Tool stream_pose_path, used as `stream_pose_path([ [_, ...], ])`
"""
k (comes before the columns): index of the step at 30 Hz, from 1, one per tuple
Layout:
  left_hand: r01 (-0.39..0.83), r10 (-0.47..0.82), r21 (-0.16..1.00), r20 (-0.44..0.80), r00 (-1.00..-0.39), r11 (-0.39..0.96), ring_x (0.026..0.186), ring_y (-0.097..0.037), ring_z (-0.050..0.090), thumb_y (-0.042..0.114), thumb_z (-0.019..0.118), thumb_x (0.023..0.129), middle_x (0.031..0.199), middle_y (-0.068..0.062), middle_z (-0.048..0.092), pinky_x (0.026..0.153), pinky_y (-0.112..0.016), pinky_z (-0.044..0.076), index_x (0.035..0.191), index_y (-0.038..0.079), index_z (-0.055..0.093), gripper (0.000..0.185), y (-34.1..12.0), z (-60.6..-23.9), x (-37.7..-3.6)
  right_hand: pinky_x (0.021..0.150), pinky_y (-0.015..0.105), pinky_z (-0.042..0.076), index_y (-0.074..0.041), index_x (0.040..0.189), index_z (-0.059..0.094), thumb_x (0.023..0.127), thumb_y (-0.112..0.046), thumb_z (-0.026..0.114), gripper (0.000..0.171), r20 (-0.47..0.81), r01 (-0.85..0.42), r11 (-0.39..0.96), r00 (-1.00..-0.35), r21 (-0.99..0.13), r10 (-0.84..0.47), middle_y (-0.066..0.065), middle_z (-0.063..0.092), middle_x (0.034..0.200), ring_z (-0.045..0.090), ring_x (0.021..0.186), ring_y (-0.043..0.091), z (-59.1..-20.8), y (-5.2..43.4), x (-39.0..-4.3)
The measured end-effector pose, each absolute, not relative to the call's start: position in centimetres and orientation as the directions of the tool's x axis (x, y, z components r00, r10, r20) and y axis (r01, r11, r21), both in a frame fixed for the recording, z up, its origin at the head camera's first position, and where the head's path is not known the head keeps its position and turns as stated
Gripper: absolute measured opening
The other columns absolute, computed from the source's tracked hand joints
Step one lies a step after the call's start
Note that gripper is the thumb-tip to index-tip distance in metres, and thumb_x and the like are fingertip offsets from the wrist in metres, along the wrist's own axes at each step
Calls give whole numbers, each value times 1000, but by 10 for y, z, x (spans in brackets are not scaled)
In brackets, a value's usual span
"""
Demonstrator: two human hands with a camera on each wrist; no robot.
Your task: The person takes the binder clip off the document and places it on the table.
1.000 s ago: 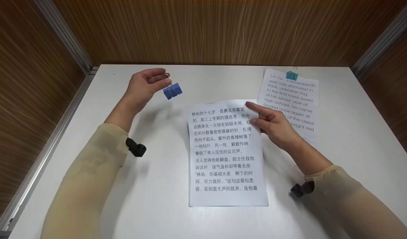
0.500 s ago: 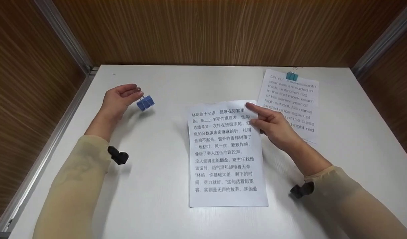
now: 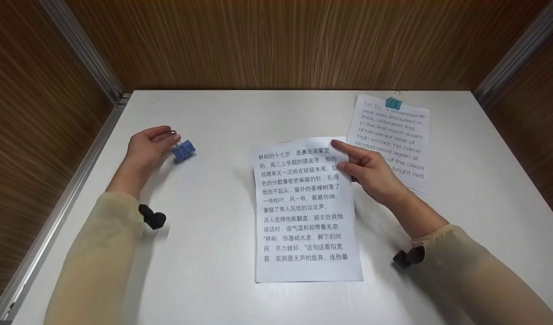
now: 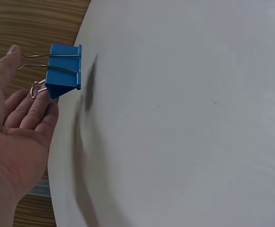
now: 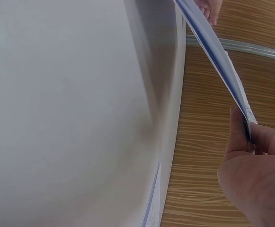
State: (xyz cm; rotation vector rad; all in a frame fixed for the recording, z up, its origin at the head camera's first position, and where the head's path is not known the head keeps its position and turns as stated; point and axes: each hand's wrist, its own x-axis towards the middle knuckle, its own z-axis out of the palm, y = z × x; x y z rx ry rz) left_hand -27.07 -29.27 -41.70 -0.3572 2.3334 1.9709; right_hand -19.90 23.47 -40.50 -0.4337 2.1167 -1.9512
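Clip (image 3: 183, 150) pinched at left hand (image 3: 145, 149) fingertips.

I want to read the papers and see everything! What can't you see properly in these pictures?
- English sheet: in the head view the right hand covers its lower left lines.
- Teal clip: too small in the head view to show details.
- Chinese sheets: the right wrist view shows only their edge.
- Blue clip: whether it touches the table is unclear.
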Motion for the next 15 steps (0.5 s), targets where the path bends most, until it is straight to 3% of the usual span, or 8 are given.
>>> stream_pose_path([
  [15, -292, -124, 953, -280, -952, 87, 145, -20, 52, 25, 79, 98, 161, -13, 49, 115, -26, 45, 162, 6, 41, 76, -296, -421, -266, 88, 37, 64, -16, 158, 52, 106, 0, 60, 55, 29, -59, 72, -931, -996, -363, 19, 71, 133, 73, 116, 30, -404, 234, -197],
])
